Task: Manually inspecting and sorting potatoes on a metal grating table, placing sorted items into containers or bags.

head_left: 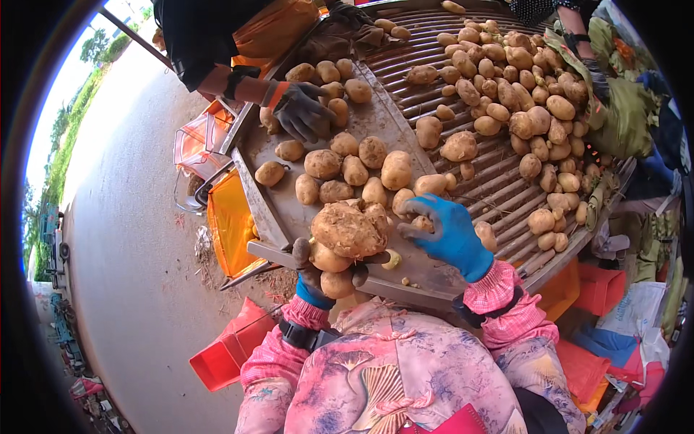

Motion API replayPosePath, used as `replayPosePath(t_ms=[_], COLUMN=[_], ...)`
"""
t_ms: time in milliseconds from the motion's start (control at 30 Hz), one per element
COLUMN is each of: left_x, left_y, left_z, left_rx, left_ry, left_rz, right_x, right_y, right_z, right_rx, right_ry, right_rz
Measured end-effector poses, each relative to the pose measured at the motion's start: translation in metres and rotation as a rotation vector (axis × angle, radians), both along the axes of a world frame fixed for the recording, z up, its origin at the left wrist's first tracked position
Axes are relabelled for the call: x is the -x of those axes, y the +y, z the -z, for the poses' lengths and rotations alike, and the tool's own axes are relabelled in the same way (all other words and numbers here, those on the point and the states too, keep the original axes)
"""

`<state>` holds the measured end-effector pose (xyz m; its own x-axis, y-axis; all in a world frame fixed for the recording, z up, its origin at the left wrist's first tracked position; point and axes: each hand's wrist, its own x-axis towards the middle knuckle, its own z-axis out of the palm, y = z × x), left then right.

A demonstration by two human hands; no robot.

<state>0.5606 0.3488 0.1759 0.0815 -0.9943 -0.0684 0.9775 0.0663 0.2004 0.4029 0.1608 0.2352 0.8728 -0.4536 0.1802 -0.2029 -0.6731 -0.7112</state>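
Several potatoes, among them a large lumpy, soil-covered potato, rest in my left hand, which wears a dark-palmed blue glove. They are above the near edge of the metal sorting table. My right hand, in a blue glove with dirty fingertips, has its fingers spread and curved over a small potato; whether they touch it I cannot tell. Just beyond both hands, loose potatoes lie on the flat metal plate. A bigger heap of potatoes covers part of the slatted rack to the right.
Across the table a co-worker's gloved hand reaches among potatoes. Another person's arm is beside a green sack at upper right. An orange bag hangs at the table's left edge, with a red container below.
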Motion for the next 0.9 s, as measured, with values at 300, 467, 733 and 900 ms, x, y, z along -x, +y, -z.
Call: replayPosePath(t_ms=[300,467,733,900], left_x=[0.021,0.025,0.001,-0.013], left_y=[0.054,0.081,0.154,0.252], left_z=[-0.003,0.006,0.029,0.035], left_rx=[-0.085,-0.058,-0.068,-0.128], left_ry=[-0.015,0.131,0.071,0.074], left_rz=[-0.230,-0.225,-0.121,-0.290], right_x=[0.006,-0.005,-0.063,-0.118], right_y=[0.040,0.044,0.149,0.226], right_z=[0.069,0.014,-0.015,0.015], right_rx=[0.041,-1.181,-0.152,-0.349], right_ry=[0.253,-0.154,0.144,0.243], right_rz=[-0.296,-0.026,-0.348,-0.544])
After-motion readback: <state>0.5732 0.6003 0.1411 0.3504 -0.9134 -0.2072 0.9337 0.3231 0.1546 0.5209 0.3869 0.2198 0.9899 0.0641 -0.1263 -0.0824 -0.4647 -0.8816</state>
